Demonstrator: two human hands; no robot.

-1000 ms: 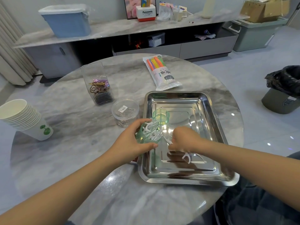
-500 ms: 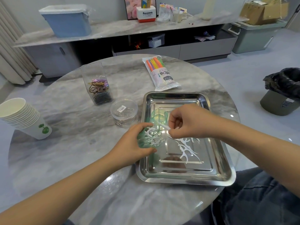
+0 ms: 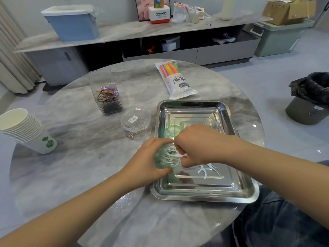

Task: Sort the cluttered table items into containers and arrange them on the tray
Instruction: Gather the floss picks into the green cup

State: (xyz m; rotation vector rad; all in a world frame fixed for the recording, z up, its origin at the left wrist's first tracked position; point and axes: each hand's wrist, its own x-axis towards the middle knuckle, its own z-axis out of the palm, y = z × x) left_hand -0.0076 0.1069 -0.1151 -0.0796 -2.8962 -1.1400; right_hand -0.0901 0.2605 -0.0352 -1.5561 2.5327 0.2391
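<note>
A steel tray lies on the right of the round marble table. My left hand grips a small green translucent container, tilted over the tray's left edge and stuffed with white floss picks. My right hand pinches white floss picks at the container's mouth. A few loose floss picks lie on the tray floor under my right wrist. A green lid or second cup sits in the tray just behind my hands.
A round clear tub of paper clips stands left of the tray. Behind it is a tall clear box of hair ties and pins. A bag of coloured straws lies behind the tray. Stacked paper cups lie far left.
My right hand picked floss picks up from the tray floor, lifted them, then moved left and down to the container's mouth. Fewer picks lie loose in the tray. My left hand kept holding the container.
</note>
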